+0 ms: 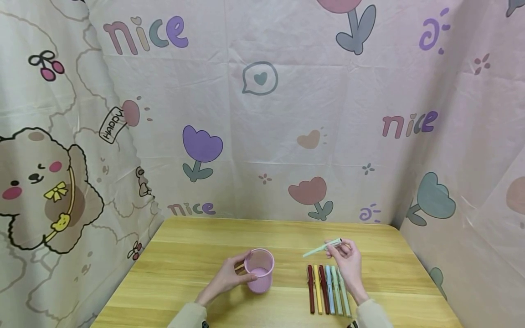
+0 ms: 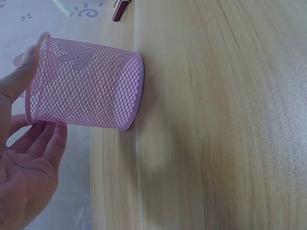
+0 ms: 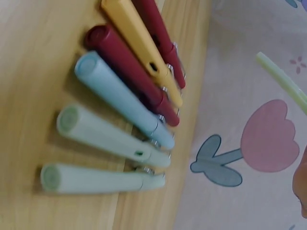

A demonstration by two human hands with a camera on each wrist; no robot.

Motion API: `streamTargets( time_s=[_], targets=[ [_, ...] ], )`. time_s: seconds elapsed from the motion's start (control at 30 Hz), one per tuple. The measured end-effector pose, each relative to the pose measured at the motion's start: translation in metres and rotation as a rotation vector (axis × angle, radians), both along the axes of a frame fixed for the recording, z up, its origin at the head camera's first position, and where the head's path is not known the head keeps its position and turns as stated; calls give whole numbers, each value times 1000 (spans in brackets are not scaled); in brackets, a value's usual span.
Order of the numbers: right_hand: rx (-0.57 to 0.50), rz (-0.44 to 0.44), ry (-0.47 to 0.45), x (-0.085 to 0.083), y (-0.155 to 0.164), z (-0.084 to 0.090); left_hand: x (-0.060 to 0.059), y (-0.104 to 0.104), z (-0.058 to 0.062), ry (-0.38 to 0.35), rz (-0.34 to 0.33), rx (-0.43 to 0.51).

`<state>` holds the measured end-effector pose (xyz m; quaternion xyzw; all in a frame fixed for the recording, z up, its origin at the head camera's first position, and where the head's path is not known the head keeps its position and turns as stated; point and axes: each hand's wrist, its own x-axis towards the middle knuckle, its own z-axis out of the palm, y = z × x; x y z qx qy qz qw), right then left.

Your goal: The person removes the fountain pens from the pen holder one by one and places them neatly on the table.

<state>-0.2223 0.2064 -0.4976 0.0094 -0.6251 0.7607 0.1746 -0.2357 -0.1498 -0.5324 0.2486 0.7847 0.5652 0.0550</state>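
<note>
Above the row of pens [image 1: 329,289] on the desk [image 1: 184,246], the right hand [image 1: 348,264] pinches a pale green pen [image 1: 322,248] in a narrow grip — lifted clear of the wood. Well apart to the left, the left hand [image 1: 224,279] curls round the pink mesh cup [image 1: 259,269], which stands upright — nothing shows inside it.

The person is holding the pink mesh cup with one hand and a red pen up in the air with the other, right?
Not quite. The pen held up by the right hand is pale green, not red, as the head view shows. The left hand does hold the pink mesh cup.
</note>
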Motion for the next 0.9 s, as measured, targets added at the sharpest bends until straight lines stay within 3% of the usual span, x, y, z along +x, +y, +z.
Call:
streamTargets(
  time_s=[0.33,0.57,0.9],
  targets=[
    [50,-84,42,0,22,-7,1,0,1,11,8,-18],
    [108,-168,-6,0,35,-12,1,0,1,11,10,-15],
    [198,-180,-78,1,48,-21,1,0,1,18,5,-12]
  ],
)
